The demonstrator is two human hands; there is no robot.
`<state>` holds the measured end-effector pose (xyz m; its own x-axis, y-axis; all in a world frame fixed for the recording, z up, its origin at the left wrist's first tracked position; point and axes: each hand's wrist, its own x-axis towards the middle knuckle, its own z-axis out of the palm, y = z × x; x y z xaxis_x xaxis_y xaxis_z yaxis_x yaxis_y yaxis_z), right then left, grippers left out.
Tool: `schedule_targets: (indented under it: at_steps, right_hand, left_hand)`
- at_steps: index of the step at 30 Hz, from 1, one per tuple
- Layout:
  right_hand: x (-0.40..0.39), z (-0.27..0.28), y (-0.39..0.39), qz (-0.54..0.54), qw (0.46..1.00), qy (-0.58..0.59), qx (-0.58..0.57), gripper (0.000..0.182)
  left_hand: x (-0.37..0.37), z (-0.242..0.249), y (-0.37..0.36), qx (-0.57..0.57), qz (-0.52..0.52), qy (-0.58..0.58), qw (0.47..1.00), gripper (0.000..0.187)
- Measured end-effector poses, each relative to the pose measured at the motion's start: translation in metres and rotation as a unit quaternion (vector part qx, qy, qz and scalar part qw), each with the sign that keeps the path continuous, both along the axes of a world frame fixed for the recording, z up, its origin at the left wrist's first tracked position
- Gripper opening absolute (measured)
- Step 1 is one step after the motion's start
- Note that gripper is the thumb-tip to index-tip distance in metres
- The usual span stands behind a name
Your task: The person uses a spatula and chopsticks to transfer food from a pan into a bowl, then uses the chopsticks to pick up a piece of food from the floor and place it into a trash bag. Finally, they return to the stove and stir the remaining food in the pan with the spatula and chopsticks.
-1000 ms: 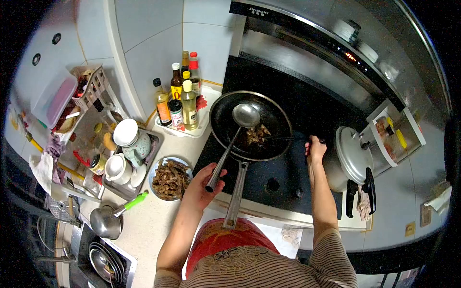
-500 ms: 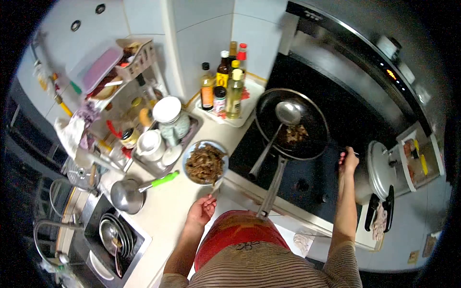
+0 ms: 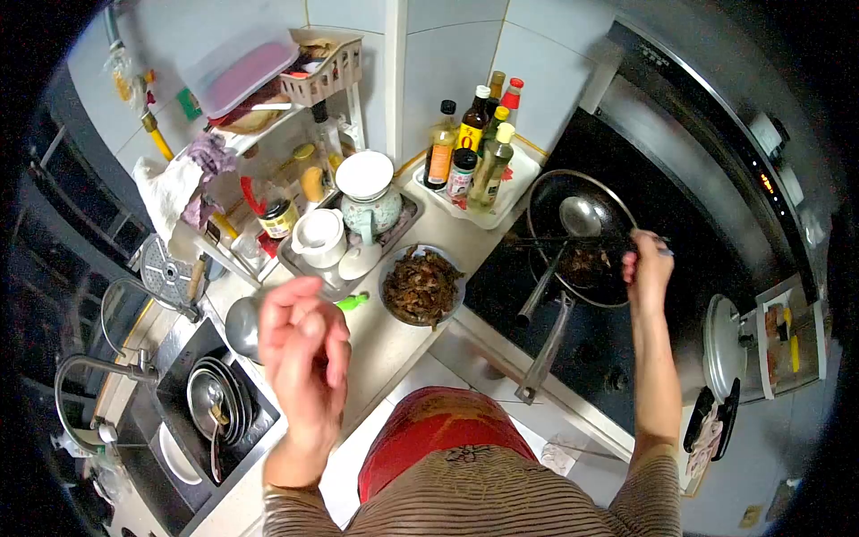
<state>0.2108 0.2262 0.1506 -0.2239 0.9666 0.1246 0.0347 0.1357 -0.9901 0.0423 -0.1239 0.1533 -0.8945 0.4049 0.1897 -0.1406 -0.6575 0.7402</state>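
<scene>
My left hand [image 3: 304, 367] is raised close to the camera, blurred, in front of the counter. Its fingers are loosely curled and apart, with nothing visible in them. My right hand [image 3: 650, 268] is closed around dark chopsticks [image 3: 555, 240], which lie level across the view over the wok. The black wok [image 3: 598, 182] sits on the stove with its long handle towards me. Inside it are a steel ladle [image 3: 582, 217] and some brown food scraps [image 3: 589, 264]. A pale bowl [image 3: 386, 304] heaped with brown cooked food [image 3: 422, 285] stands on the counter between my hands.
Sauce bottles [image 3: 470, 134] crowd a white tray behind the bowl. Left are a teapot [image 3: 369, 215], a steel pot [image 3: 240, 329] partly behind my hand, and a sink [image 3: 148, 416] with stacked pans. A lidded pot [image 3: 723, 345] stands right of the stove.
My left hand has risen from beside the bowl, up and left towards the camera. My right hand has moved up to the wok's right edge, with the chopsticks now visible. The view has shifted.
</scene>
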Motion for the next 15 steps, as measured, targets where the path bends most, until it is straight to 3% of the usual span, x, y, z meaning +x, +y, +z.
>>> schedule_targets:
  at_steps: [1,2,5,6,7,9,11,15]
  right_hand:
    - [-0.026,-0.002,-0.014,-0.007,1.000,-0.023,0.008,0.011]
    - [-0.044,-0.003,-0.026,0.044,0.996,-0.066,0.033,0.023]
    - [-0.104,-0.022,-0.058,0.149,0.985,-0.073,0.047,0.017]
    - [-0.121,-0.035,-0.068,0.108,0.960,-0.142,0.218,0.021]
    - [-0.131,-0.030,-0.087,0.159,0.975,-0.125,0.090,0.019]
    - [-0.149,-0.047,-0.098,0.234,0.963,-0.095,0.092,0.017]
    - [-0.154,-0.052,-0.115,0.273,0.930,-0.142,0.200,0.018]
    - [-0.157,-0.053,-0.117,0.357,0.881,-0.178,0.255,0.019]
  left_hand:
    - [0.013,0.030,-0.004,-0.020,0.007,0.040,0.999,0.036]
    - [0.013,0.037,-0.006,-0.051,0.001,0.145,0.988,0.048]
    - [0.031,0.065,-0.008,-0.148,-0.072,0.392,0.905,0.047]
    - [0.040,0.072,-0.009,-0.153,-0.095,0.446,0.876,0.047]
    - [0.045,0.079,-0.010,-0.158,-0.111,0.477,0.858,0.046]
    - [0.057,0.085,-0.013,-0.158,-0.140,0.521,0.827,0.045]
    - [0.068,0.087,-0.014,-0.153,-0.166,0.546,0.807,0.044]
    - [0.074,0.091,-0.018,-0.151,-0.195,0.551,0.797,0.043]
